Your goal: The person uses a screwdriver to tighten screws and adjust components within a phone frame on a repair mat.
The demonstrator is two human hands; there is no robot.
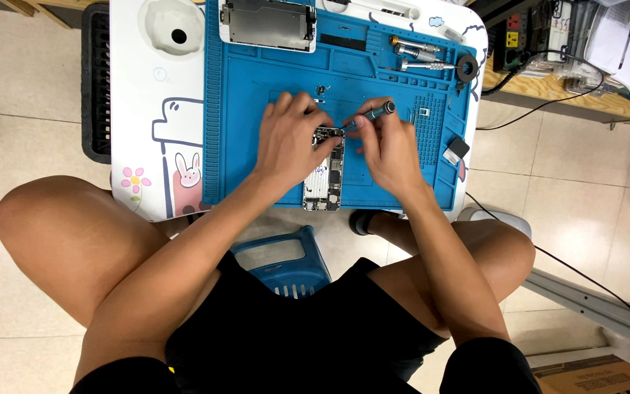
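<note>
An opened phone (324, 171) is laid lengthwise on a blue work mat (257, 131), which is spread over a small white table (144, 109) decorated with cartoon drawings. The upper end of the phone is covered by the left hand (289, 142), whose fingers are curled down and pressed onto its edge; whether anything is pinched under them cannot be told. A small screwdriver (367, 117) is pinched between the fingers of the right hand (388, 149), and its tip is pointed at the top of the phone's exposed insides, just beside the left fingers. Much of the phone's upper half is hidden by the two hands, so the spot under the tip is not clearly seen. At the far edge of the mat a detached screen panel (267, 24) is lying, well apart from the phone. Several spare screwdrivers (417, 55) are lined up in the mat's top right corner, near a dark ring-shaped object (467, 68). A blue plastic stool (289, 266) is seen beneath the table, between the person's bare knees.
</note>
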